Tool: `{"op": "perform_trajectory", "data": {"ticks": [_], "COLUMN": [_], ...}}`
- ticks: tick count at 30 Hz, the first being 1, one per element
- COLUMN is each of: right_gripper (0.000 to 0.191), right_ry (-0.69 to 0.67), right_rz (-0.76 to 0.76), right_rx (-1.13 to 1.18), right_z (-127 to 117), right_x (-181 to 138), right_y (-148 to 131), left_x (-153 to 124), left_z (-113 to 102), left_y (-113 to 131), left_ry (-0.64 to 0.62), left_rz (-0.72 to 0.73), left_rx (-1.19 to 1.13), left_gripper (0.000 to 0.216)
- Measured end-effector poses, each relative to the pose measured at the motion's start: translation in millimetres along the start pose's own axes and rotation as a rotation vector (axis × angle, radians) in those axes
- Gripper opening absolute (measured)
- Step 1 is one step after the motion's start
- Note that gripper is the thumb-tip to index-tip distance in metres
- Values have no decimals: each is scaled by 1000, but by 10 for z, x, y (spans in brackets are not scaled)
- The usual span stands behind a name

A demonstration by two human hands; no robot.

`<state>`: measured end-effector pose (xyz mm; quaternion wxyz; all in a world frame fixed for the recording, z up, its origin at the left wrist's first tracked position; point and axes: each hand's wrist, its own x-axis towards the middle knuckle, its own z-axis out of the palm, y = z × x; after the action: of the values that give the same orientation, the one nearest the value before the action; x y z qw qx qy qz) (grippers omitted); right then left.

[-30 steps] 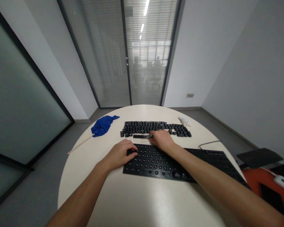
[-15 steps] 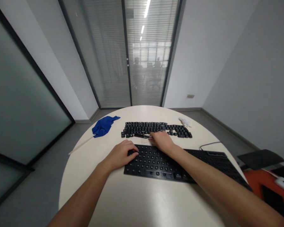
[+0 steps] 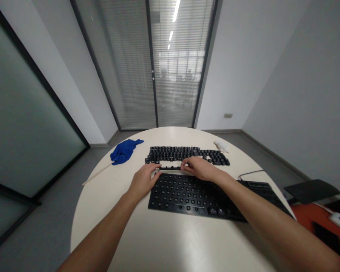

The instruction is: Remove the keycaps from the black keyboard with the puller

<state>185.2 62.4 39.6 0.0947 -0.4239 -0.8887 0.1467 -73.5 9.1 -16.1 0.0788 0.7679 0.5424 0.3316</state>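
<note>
Between my two hands is a long black space bar keycap (image 3: 170, 167), its underside partly showing. My left hand (image 3: 145, 179) pinches its left end, and my right hand (image 3: 200, 168) is closed on its right end. Just below lies a black keyboard base (image 3: 184, 194) with its keycaps off over most of the visible part; my right forearm crosses it and hides some of it. Behind the hands, loose black keycaps (image 3: 172, 153) are laid out in rows like a keyboard layout.
A blue cloth (image 3: 125, 152) on a pale stick (image 3: 98, 173) lies at the left of the round table (image 3: 158, 241). White crumpled material (image 3: 221, 146) sits at the back right. A cable (image 3: 251, 172) leaves the keyboard. An orange surface (image 3: 308, 219) stands at the right.
The space bar has come away from the keycap rows toward me. My left hand has moved from the keyboard base up to its left end; my right hand has shifted slightly right.
</note>
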Motion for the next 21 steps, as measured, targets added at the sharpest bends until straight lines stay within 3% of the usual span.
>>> {"op": "perform_trajectory", "data": {"ticks": [6,9,14,21], "right_gripper": [22,23,27,17], "right_ry": [9,59,145,169], "right_rz": [16,25,-33,-102], "right_rx": [60,-25,-283,-292], "right_z": [-63,-32,31,61], "right_x": [-14,-39,-65,-48], "right_y": [-51,-109,-221,-198], "left_x": [35,46,56,60], "left_z": [56,104,102,104], "left_y": [-39,-30,93,123], "left_ry": [38,57,-17,-46], "left_rz": [-47,-114,-174,-197], "left_rx": [-61,-134,-268,-283], "left_gripper": [23,25,30,31]}}
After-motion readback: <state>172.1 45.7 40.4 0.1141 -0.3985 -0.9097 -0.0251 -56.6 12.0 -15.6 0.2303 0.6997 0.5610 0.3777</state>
